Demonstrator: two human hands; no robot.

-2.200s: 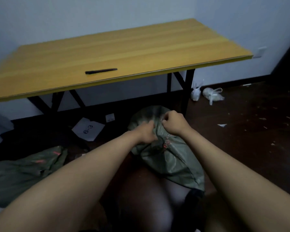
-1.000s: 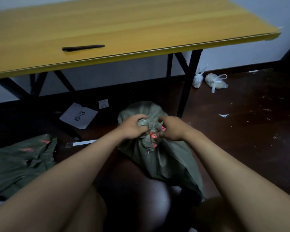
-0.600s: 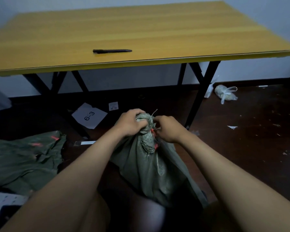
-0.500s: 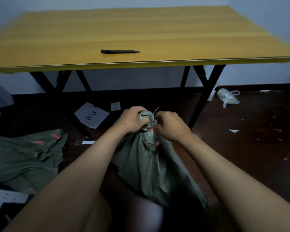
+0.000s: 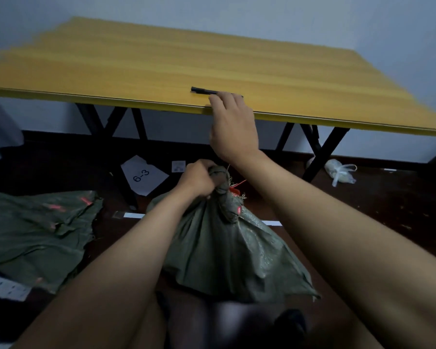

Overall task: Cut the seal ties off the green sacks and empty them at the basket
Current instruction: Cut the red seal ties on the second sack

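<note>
One green sack (image 5: 227,250) stands on the dark floor just before the person's knees, its tied neck pointing up — long axis near vertical. The left hand (image 5: 199,178) grips the bunched neck just above the red seal tie (image 5: 235,188). The right hand (image 5: 233,127) reaches up to the yellow table (image 5: 136,64), fingers curled over a black cutter (image 5: 203,90) lying crosswise near the edge; a firm hold cannot be told. A paper (image 5: 142,175) under the table reads "6-3" — an emptied sack (image 5: 35,233) lies left.
</note>
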